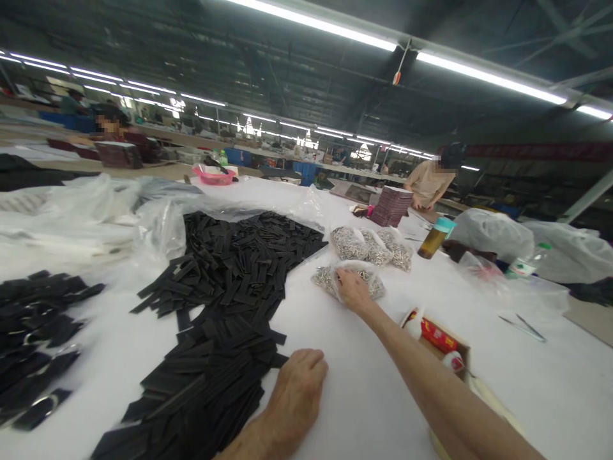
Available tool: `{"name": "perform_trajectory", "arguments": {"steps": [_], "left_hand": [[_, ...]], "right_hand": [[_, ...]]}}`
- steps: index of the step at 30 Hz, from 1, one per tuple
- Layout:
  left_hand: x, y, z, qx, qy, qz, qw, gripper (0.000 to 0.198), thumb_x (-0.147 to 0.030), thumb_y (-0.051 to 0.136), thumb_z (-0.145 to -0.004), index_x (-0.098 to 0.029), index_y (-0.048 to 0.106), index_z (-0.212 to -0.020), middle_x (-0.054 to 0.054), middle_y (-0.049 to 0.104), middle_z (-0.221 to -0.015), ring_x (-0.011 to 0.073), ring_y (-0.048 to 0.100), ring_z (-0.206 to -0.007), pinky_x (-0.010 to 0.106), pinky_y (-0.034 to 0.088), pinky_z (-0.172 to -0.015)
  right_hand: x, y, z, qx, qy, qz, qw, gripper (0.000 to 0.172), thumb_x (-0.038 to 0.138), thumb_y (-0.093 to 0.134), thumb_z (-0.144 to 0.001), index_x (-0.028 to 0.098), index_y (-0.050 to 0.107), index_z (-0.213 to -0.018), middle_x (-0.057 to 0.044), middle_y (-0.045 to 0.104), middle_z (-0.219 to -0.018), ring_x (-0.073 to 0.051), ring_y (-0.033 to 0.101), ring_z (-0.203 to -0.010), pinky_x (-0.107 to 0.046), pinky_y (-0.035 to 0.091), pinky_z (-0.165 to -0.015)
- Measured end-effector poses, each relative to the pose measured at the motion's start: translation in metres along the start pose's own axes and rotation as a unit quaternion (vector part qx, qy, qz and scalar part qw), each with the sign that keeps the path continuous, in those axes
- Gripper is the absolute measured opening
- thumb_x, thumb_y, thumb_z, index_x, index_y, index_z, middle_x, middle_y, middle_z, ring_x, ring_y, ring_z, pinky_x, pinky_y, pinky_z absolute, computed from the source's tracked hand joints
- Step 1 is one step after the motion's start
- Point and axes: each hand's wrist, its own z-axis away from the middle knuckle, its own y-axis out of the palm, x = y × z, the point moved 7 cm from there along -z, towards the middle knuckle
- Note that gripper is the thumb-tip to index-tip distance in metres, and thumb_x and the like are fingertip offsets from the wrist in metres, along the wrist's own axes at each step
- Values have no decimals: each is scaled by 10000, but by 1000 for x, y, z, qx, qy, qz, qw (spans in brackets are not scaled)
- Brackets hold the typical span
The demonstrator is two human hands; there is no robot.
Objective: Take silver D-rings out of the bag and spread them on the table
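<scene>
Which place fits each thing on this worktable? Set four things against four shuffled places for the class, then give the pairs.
Things:
1 left hand
2 right hand
3 bottle
4 pink basin

Places:
A far end of the table
B on a bag of metal rings
C at the edge of the pile of black strips
D right of three other ring bags

Pairs: 1-C; 2-B; 3-D; 4-A

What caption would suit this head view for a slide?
At a white table, right hand on a bag of rings, left hand by black strips.
</scene>
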Motion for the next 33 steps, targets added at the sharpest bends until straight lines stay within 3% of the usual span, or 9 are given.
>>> {"name": "perform_trajectory", "arguments": {"steps": [6,12,17,28,33], "left_hand": [[1,12,-2,90,-30,1,996,262,30,442,-731,-143,622,-811,72,633,-921,218,550,-909,362,471,-846],[-1,15,-4,98,-32,-8,995,271,40,435,-740,-148,611,-823,68,619,-917,214,531,-904,361,460,-837],[-1,15,-4,83,-26,-7,996,244,5,429,-786,-153,607,-841,68,614,-926,217,520,-900,362,452,-824],[0,19,-5,96,-23,-18,995,228,5,418,-803,-145,589,-809,63,605,-927,216,512,-895,353,439,-814],[-2,18,-5,116,-21,-35,992,225,10,431,-792,-141,596,-821,63,605,-928,219,514,-897,352,436,-828]], "right_hand": [[3,9,-5,8,4,-9,1000,313,326,520,-893,166,523,-1162,-84,536,-1179,-208,555,-1008,-425,472,-851],[-6,8,-18,52,-3,-28,998,342,333,528,-887,163,509,-1183,-87,530,-1187,-213,557,-1008,-427,478,-842],[-8,5,-20,49,26,-22,998,338,341,527,-887,163,516,-1174,-87,529,-1188,-214,554,-1012,-429,474,-846],[6,17,31,-53,92,19,994,383,432,466,-866,232,512,-1190,-112,476,-1241,-310,439,-1108,-458,361,-880],[11,22,51,-71,94,24,993,404,409,437,-874,259,466,-1248,-97,484,-1251,-308,425,-1103,-439,319,-893]]}}
